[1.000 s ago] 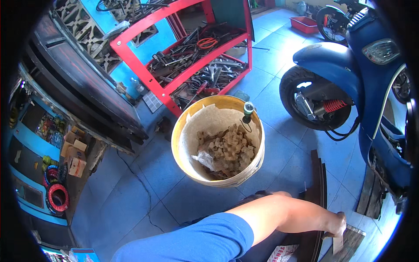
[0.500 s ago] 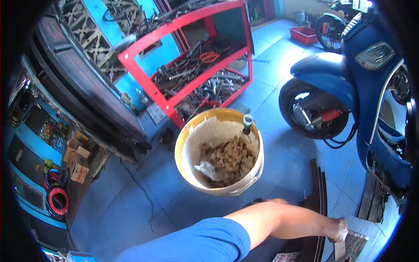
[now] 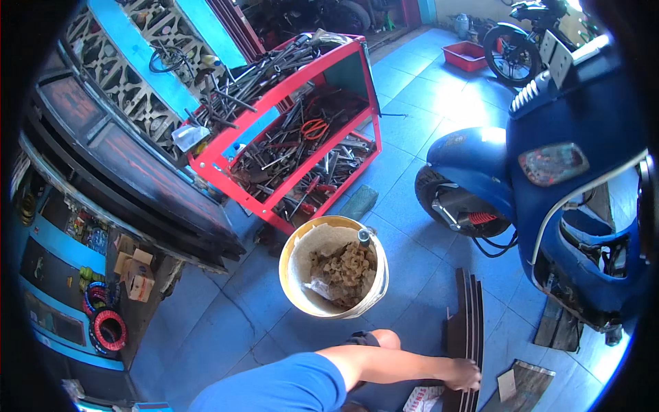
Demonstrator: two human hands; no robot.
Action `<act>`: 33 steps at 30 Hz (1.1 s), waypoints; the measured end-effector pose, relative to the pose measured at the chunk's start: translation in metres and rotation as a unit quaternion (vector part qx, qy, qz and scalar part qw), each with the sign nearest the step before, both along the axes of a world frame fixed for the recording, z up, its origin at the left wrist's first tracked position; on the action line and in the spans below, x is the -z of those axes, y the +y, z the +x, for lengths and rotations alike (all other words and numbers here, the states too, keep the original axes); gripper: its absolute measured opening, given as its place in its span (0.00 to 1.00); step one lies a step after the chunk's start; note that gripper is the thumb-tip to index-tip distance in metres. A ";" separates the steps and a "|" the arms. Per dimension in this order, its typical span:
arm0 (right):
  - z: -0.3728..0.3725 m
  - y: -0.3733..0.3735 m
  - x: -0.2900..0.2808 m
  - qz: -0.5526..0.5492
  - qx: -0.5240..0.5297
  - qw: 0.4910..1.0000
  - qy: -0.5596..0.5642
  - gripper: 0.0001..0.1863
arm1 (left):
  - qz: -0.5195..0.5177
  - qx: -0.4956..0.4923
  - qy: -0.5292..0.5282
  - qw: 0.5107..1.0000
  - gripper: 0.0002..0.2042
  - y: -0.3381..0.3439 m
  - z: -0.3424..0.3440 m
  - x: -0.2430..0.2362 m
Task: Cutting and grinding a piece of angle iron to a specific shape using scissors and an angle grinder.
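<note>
My left arm in a blue sleeve reaches across to the right, low in the picture. My left hand point(image 3: 463, 375) is over the long dark brown strips point(image 3: 461, 323) on the floor, its fingers curled closed; what they hold, if anything, is hidden. To the right lies a wooden board point(image 3: 532, 386) with a pale cardboard piece point(image 3: 506, 386) on it. A printed white and red packet point(image 3: 423, 398) rests just left of the strips. Past my bent knee stands a yellow-rimmed bucket point(image 3: 296, 285) with brown crumbly lumps point(image 3: 348, 275) and clear plastic inside. My right hand is out of sight.
A red tool cart point(image 3: 237, 141) heaped with metal tools stands behind the bucket. On the right is a partly stripped blue scooter point(image 3: 473, 154). A red tub point(image 3: 467, 58) sits at the back near another motorcycle point(image 3: 515, 55). Tyres point(image 3: 108, 329) and cardboard boxes point(image 3: 137, 278) are at left.
My left hand has moved left from beside the wooden board to over the brown strips. The view has shifted, so more of the cart's top shows.
</note>
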State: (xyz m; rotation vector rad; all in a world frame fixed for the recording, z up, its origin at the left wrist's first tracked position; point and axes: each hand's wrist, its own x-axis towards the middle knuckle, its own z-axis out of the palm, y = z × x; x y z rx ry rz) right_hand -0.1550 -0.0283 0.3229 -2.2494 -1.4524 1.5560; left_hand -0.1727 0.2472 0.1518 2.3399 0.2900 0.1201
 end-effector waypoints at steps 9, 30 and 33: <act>-0.007 -0.020 -0.223 -0.247 -0.073 0.965 -0.056 0.19 | -0.159 -0.271 -0.153 0.937 0.11 -0.054 -0.234 -0.275; -0.130 -0.048 -0.445 -0.126 -0.051 0.990 -0.044 0.20 | -0.151 0.009 -0.560 0.815 0.09 -0.052 -0.468 -0.792; -0.151 -0.041 -0.421 -0.091 -0.068 0.993 -0.016 0.20 | -0.116 0.073 -0.554 0.821 0.10 -0.055 -0.472 -0.812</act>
